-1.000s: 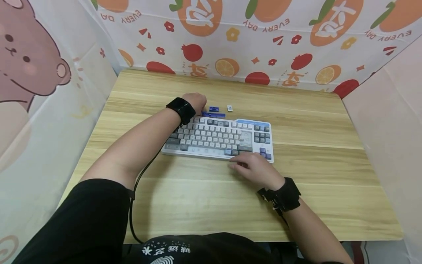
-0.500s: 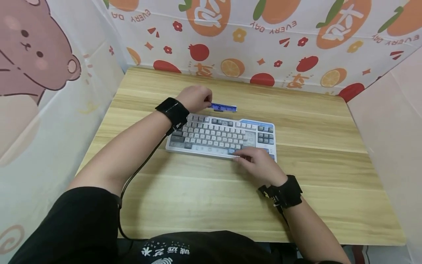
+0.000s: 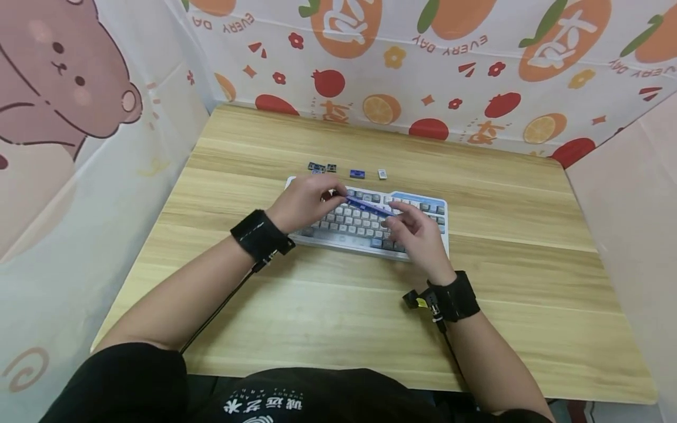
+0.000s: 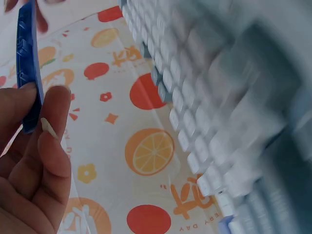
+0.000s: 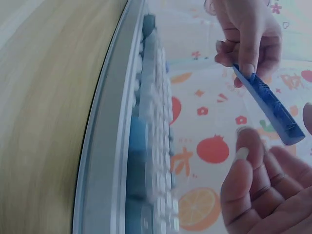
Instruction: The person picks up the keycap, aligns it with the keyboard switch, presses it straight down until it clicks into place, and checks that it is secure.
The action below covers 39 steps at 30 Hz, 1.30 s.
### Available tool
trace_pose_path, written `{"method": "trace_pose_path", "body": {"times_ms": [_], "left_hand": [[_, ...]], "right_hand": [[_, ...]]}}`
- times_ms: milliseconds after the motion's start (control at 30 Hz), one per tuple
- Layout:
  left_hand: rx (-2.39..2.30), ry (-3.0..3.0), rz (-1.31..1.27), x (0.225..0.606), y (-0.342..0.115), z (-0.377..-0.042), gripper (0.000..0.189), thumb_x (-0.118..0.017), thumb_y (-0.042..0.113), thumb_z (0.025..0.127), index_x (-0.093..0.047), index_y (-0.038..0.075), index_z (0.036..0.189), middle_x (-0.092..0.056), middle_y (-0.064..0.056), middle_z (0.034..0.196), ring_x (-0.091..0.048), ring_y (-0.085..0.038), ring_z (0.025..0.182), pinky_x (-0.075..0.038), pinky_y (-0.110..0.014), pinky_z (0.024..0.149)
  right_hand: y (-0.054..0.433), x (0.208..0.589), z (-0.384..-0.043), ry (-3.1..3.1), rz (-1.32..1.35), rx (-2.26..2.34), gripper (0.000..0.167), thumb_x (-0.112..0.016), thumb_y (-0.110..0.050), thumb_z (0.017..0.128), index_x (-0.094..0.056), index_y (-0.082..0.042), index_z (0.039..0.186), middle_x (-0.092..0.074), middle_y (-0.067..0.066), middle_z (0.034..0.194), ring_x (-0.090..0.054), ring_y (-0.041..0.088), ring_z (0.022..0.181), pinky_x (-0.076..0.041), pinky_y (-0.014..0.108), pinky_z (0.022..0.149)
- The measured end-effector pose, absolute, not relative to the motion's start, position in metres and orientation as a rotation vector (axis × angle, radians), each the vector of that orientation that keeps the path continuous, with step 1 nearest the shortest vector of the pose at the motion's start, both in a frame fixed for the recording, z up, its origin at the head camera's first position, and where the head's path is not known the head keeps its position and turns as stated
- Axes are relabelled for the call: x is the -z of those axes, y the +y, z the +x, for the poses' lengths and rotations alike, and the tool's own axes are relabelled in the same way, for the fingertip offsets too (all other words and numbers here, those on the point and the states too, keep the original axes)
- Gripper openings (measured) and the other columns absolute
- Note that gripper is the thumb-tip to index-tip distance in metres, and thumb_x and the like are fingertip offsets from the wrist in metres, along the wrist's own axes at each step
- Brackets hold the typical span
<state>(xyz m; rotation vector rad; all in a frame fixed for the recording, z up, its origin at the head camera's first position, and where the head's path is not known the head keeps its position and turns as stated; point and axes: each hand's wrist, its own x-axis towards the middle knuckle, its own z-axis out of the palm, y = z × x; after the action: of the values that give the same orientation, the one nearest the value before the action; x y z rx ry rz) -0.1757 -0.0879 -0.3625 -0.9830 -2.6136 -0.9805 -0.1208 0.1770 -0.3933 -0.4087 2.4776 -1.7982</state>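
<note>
My left hand point(image 3: 304, 202) pinches one end of a long blue spacebar keycap point(image 3: 367, 205) between thumb and fingers, over the keyboard point(image 3: 338, 239). In the left wrist view, small stems show along the spacebar keycap point(image 4: 27, 53). Its far end points toward my right hand point(image 3: 420, 235), whose thumb and fingers are spread apart around that end. The right wrist view shows a gap between those fingers point(image 5: 241, 180) and the spacebar keycap point(image 5: 273, 105). Grey and white keys fill much of the keyboard, which both hands partly cover.
Behind the keyboard lie a blue keycap point(image 3: 357, 174), a small white keycap point(image 3: 382, 174) and several dark small pieces point(image 3: 317, 167). All rest on the wooden table point(image 3: 508, 329). A fruit-print curtain point(image 3: 402, 88) hangs along the back edge.
My left hand has lifted the spacebar keycap from behind the keyboard and brought it forward over the keys. My right hand has moved up from the keyboard's front edge toward its free end.
</note>
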Motion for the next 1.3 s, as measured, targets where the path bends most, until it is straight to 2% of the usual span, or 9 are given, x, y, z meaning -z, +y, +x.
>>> {"method": "trace_pose_path", "body": {"times_ms": [167, 300, 567, 800, 933, 1167, 1300], "left_hand": [[1.103, -2.482, -0.960, 0.371, -0.092, -0.154, 0.010, -0.076, 0.006, 0.085, -0.071, 0.011, 0.092, -0.071, 0.000, 0.092, -0.065, -0.009, 0.081, -0.055, -0.026, 0.068], [1.155, -2.431, -0.927, 0.374, -0.095, -0.141, 0.014, -0.077, 0.003, 0.082, -0.069, 0.010, 0.090, -0.070, -0.001, 0.092, -0.064, -0.009, 0.080, -0.050, -0.027, 0.061], [1.234, -2.458, -0.933, 0.375, -0.100, -0.128, 0.030, -0.079, 0.000, 0.079, -0.070, 0.005, 0.107, -0.070, -0.005, 0.105, -0.063, -0.012, 0.083, -0.052, -0.027, 0.063], [1.316, -2.450, -0.968, 0.378, -0.102, -0.125, 0.029, -0.079, 0.001, 0.079, -0.070, 0.003, 0.107, -0.072, -0.009, 0.102, -0.066, -0.013, 0.084, -0.054, -0.026, 0.067], [1.355, -2.428, -0.931, 0.378, -0.101, -0.124, 0.026, -0.078, 0.001, 0.081, -0.070, 0.003, 0.106, -0.072, -0.007, 0.102, -0.066, -0.013, 0.084, -0.055, -0.024, 0.067], [1.730, -2.359, -0.783, 0.371, -0.091, -0.124, 0.028, -0.073, 0.000, 0.086, -0.068, 0.006, 0.113, -0.069, -0.008, 0.112, -0.070, -0.016, 0.089, -0.058, -0.027, 0.070], [1.901, -2.325, -0.764, 0.367, -0.079, -0.124, 0.033, -0.072, -0.002, 0.086, -0.066, 0.003, 0.118, -0.068, -0.010, 0.116, -0.072, -0.019, 0.091, -0.059, -0.029, 0.073]], "right_hand": [[0.172, 0.397, -0.119, 2.503, -0.486, 1.785, 0.031, -0.070, -0.023, 0.092, -0.069, -0.003, 0.115, -0.070, 0.014, 0.094, -0.066, 0.028, 0.074, -0.056, 0.031, 0.064], [0.169, 0.398, -0.114, 2.538, -0.534, 1.716, 0.032, -0.077, -0.021, 0.086, -0.071, -0.005, 0.112, -0.071, 0.006, 0.094, -0.066, 0.017, 0.075, -0.052, 0.023, 0.062], [0.166, 0.399, -0.110, 2.706, -0.795, 1.653, 0.029, -0.080, -0.012, 0.082, -0.072, -0.004, 0.108, -0.071, 0.004, 0.103, -0.065, 0.013, 0.085, -0.055, 0.024, 0.075], [0.166, 0.401, -0.111, 2.789, -0.833, 1.608, 0.027, -0.080, -0.008, 0.081, -0.073, -0.004, 0.106, -0.071, 0.004, 0.102, -0.064, 0.012, 0.083, -0.055, 0.023, 0.074], [0.163, 0.401, -0.111, 2.750, -0.800, 1.583, 0.030, -0.080, -0.010, 0.081, -0.072, -0.005, 0.110, -0.070, 0.004, 0.100, -0.063, 0.012, 0.081, -0.054, 0.023, 0.070], [0.145, 0.400, -0.104, 2.389, -0.639, 1.645, 0.058, -0.080, -0.006, 0.080, -0.057, -0.006, 0.133, -0.066, 0.010, 0.093, -0.069, 0.022, 0.071, -0.057, 0.029, 0.064], [0.132, 0.404, -0.099, 2.218, -0.545, 1.706, 0.057, -0.081, -0.008, 0.080, -0.057, -0.005, 0.132, -0.065, 0.014, 0.095, -0.071, 0.026, 0.070, -0.059, 0.035, 0.064]]}}
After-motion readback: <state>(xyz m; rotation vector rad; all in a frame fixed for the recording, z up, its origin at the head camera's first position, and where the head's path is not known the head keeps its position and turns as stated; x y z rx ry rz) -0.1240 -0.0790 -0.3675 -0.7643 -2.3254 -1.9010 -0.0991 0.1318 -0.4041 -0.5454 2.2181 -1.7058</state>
